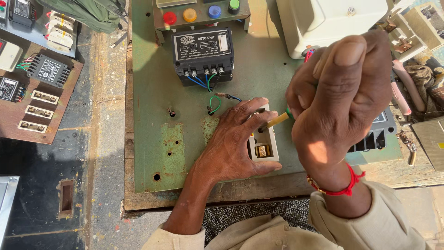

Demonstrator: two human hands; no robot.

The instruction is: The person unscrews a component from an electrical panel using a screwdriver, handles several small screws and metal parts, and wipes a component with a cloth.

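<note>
Fastening work is under way: left hand [231, 146] presses flat on the white switch block [264, 144] on the green panel [157, 106], right hand [340, 99] fisted around a screwdriver [276, 120] apparently entering the block's upper screw, wires [213, 103] beside it loose.

Left hand [231, 146] presses flat on a white fuse holder [266, 143] on the green panel [157, 92], while the right hand [340, 99] grips a screwdriver [277, 120], tip at the holder's top.

The right hand [340, 99] hides the screwdriver's [277, 120] handle; the left hand [231, 148] covers part of the white fuse holder [266, 148].
</note>
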